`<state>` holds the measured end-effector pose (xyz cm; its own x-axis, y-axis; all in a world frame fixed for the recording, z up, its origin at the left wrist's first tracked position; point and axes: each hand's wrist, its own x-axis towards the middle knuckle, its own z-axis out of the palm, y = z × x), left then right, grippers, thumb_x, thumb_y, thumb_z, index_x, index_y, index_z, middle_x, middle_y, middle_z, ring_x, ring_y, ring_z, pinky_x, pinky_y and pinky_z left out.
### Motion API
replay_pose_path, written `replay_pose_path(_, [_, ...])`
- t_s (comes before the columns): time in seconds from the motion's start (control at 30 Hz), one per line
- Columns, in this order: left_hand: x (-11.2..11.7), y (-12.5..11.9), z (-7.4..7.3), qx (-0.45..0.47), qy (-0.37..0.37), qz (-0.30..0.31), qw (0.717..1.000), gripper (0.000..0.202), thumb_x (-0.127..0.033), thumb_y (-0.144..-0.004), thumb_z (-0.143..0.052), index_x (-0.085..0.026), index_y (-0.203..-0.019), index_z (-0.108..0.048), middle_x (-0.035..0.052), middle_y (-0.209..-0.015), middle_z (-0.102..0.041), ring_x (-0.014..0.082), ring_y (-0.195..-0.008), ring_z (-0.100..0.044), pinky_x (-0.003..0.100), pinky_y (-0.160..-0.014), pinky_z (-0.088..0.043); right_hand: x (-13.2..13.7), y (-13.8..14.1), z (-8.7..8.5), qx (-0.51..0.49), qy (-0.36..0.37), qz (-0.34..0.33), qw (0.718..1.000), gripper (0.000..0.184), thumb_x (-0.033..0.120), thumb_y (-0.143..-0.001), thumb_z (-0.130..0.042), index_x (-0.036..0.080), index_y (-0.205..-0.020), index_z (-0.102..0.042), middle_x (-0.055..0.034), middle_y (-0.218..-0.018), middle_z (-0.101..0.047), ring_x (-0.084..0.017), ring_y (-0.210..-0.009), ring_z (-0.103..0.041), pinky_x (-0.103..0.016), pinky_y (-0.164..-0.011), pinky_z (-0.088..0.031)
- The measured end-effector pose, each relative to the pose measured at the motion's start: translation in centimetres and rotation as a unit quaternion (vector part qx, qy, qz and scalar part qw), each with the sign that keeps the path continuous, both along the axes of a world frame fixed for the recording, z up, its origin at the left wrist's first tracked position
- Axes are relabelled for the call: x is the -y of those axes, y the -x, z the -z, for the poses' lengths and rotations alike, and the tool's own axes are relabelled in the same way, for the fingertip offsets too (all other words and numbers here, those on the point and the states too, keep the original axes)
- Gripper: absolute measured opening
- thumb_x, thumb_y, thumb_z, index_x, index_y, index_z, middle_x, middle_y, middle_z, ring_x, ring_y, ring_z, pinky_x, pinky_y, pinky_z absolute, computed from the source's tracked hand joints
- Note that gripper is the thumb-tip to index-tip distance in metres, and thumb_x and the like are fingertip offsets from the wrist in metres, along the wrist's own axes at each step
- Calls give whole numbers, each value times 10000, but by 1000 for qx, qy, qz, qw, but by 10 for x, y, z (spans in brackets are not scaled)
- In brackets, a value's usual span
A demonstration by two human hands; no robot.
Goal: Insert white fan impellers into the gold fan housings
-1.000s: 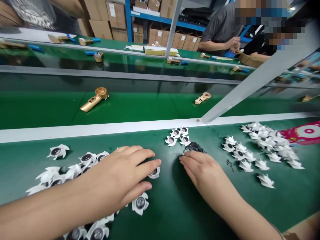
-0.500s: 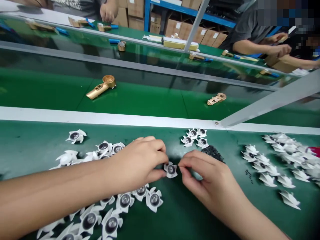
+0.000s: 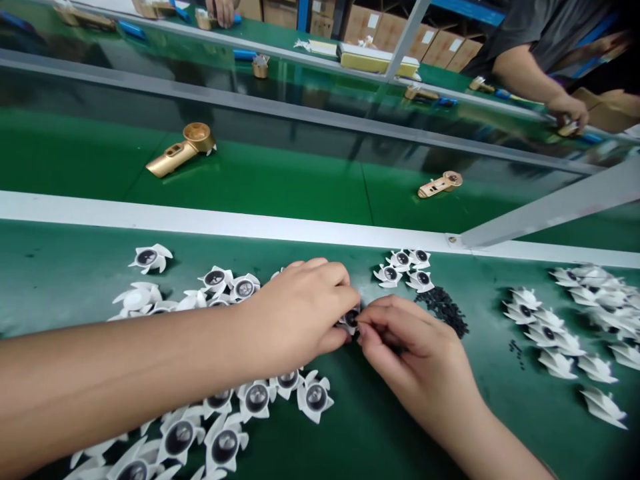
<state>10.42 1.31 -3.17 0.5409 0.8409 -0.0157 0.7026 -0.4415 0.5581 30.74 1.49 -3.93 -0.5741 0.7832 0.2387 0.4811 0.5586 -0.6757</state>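
Observation:
My left hand and my right hand meet over the green bench top. Their fingertips pinch a small white vaned part with a dark round centre, mostly hidden by my fingers. Loose white vaned parts lie in a heap under and left of my left forearm. A small group of the same parts sits just beyond my hands. Beside my right hand lies a pile of tiny black pieces. More white parts lie to the right.
A white rail runs along the far edge of the bench, with a green belt beyond it carrying gold metal housings. A co-worker's hand works at the far bench, and a grey strut crosses the upper right.
My hands have closed in from either side onto the white part, and it is now largely covered by my fingers. The view has tilted and shifted slightly.

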Motion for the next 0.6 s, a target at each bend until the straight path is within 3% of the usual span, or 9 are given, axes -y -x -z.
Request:
replay_pose_path(0.07, [1,1,-1,31,0,-8,1000,198,-229,-838,-660,-162,-1023,-683,53,-1053,-662,243,-977,-613,383,-838,-475,-1,0,0,-4,-17,5,1000,135,65,-878,-582,174,-885,-663,-41,-837,-650,-115,-696,-621,-219,-592,-503])
replay_pose_path(0.23, [6,2,-8,59,52,-52,996,207,-230,-758,-671,-191,-962,-664,-39,-737,-588,132,-651,-561,252,-547,-391,1,-3,-2,-7,-50,12,999,134,61,-877,-599,174,-917,-660,-46,-870,-672,-111,-741,-650,-203,-628,-523])
replay_pose_path(0.4, [5,1,-8,89,32,-59,994,172,-258,-749,-675,-220,-916,-655,-66,-714,-582,98,-629,-548,223,-553,-379,3,-2,-7,-11,-66,29,997,128,60,-870,-611,177,-903,-652,-37,-849,-675,-105,-723,-650,-197,-623,-529])
replay_pose_path(0.6, [2,4,-15,98,114,-53,987,131,-298,-764,-690,-226,-873,-682,-64,-682,-596,97,-597,-546,201,-530,-399,2,-6,-10,-15,-78,-19,997,161,38,-865,-604,173,-934,-658,-45,-854,-680,-122,-750,-679,-218,-664,-559])
